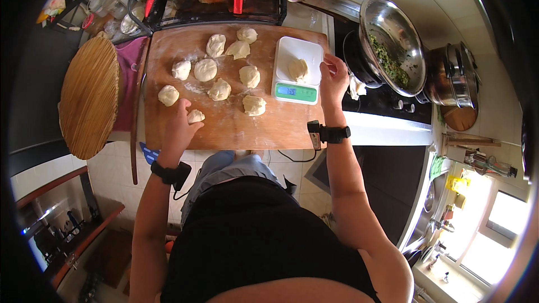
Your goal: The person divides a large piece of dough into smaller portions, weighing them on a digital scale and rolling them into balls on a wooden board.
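On a floured wooden board (227, 130) lie several lumps of pale dough (205, 70). My left hand (182, 124) is at the board's front left, with its thumb and fingers around a small piece of dough (195, 116); whether it grips the piece firmly is hard to tell. A white kitchen scale (290, 52) with a green display panel stands at the board's right side and bears one dough lump (298, 70). My right hand (334, 76) is beside the scale's right edge, its fingers curled and partly hidden; I cannot tell if anything is in them.
A steel bowl (414, 52) with chopped green filling tilts over the stove (374, 107) at the right. Behind the board is a black rack (219, 19) with jugs and bottles. A round woven tray (88, 97) and a long wooden rolling pin (134, 147) are at the left.
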Action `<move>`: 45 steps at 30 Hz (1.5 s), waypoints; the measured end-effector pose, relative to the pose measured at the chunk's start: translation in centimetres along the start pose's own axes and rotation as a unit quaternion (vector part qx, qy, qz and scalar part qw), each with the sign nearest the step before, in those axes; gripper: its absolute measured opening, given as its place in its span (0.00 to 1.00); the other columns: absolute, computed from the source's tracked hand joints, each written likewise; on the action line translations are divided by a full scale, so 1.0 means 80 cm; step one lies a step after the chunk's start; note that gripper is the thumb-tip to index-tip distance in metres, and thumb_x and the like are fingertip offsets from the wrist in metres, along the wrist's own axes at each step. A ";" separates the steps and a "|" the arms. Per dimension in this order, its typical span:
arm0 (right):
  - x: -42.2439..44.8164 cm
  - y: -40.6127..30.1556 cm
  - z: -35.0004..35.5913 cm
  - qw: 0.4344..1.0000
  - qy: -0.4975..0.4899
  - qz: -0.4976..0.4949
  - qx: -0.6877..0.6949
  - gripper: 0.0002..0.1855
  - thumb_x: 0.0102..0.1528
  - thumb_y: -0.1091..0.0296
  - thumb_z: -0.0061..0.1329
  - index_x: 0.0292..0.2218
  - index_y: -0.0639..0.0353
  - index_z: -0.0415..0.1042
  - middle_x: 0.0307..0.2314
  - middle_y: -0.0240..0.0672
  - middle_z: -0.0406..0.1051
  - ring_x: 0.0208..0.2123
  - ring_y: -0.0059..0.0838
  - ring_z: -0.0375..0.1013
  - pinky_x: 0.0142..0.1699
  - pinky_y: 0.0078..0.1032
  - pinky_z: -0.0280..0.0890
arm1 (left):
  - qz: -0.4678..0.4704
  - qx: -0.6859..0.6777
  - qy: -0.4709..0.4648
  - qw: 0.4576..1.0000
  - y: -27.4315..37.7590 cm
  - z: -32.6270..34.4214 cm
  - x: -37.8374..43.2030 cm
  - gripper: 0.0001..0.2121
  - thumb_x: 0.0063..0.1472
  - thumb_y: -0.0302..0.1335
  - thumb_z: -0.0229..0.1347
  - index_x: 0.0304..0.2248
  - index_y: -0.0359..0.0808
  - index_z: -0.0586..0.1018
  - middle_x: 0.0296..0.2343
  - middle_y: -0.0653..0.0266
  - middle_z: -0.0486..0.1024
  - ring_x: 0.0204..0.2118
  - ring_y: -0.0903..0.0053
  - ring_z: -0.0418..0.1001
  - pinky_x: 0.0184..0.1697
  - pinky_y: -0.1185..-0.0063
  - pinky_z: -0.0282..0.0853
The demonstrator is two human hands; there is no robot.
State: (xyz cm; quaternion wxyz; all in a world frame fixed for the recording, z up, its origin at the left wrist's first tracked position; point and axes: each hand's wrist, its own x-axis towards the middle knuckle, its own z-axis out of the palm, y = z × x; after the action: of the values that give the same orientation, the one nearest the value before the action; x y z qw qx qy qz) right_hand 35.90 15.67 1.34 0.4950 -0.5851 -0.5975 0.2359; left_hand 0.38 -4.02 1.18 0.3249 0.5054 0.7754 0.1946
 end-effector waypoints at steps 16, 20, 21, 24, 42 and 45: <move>-0.051 0.027 -0.044 0.996 0.018 0.086 0.006 0.10 0.57 0.73 0.54 0.40 0.65 0.77 0.30 0.33 0.78 0.31 0.20 0.75 0.40 0.20 0.71 | 0.024 0.028 0.050 0.998 -0.045 -0.003 0.002 0.10 0.68 0.29 0.50 0.42 0.31 0.76 0.28 0.54 0.76 0.32 0.63 0.76 0.35 0.69 0.72; -0.051 0.014 -0.027 0.997 0.005 0.076 0.019 0.10 0.58 0.72 0.54 0.41 0.65 0.77 0.30 0.32 0.78 0.31 0.18 0.74 0.39 0.18 0.70 | -0.050 0.128 0.069 0.988 0.006 -0.020 -0.011 0.07 0.67 0.27 0.51 0.38 0.31 0.74 0.31 0.52 0.77 0.35 0.57 0.76 0.39 0.67 0.71; -0.050 0.010 -0.025 0.997 -0.002 0.076 0.008 0.10 0.60 0.72 0.53 0.42 0.66 0.77 0.30 0.29 0.77 0.31 0.16 0.73 0.39 0.16 0.69 | -0.053 0.133 0.075 0.987 0.002 -0.023 -0.011 0.07 0.67 0.27 0.51 0.38 0.31 0.74 0.31 0.52 0.77 0.35 0.57 0.76 0.39 0.67 0.71; -0.047 0.002 -0.012 0.998 -0.017 0.068 -0.003 0.11 0.58 0.70 0.55 0.41 0.65 0.77 0.30 0.34 0.78 0.31 0.21 0.76 0.39 0.18 0.70 | 0.134 0.023 0.159 0.978 -0.008 -0.006 -0.007 0.12 0.57 0.23 0.60 0.41 0.35 0.74 0.37 0.56 0.75 0.41 0.60 0.75 0.43 0.68 0.71; -0.079 -0.070 0.010 0.992 -0.119 -0.033 0.019 0.20 0.44 0.66 0.67 0.35 0.66 0.74 0.28 0.42 0.74 0.31 0.37 0.75 0.39 0.30 0.71 | 0.198 -0.357 -0.009 0.913 0.208 0.092 0.051 0.22 0.59 0.34 0.65 0.50 0.31 0.78 0.35 0.60 0.82 0.34 0.77 0.80 0.37 0.79 0.75; -0.092 -0.081 0.000 0.989 -0.138 -0.038 0.042 0.23 0.43 0.67 0.69 0.38 0.67 0.74 0.32 0.41 0.75 0.33 0.36 0.76 0.43 0.30 0.71 | 0.262 -0.249 0.015 0.932 0.212 0.089 0.048 0.17 0.58 0.31 0.65 0.44 0.30 0.81 0.32 0.59 0.83 0.32 0.79 0.80 0.36 0.80 0.75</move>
State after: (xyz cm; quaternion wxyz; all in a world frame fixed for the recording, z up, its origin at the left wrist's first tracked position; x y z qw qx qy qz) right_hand 31.56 7.47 4.58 0.4409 -0.5026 -0.6712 0.3201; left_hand 15.43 6.30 5.60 0.3661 0.5902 0.5472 0.4671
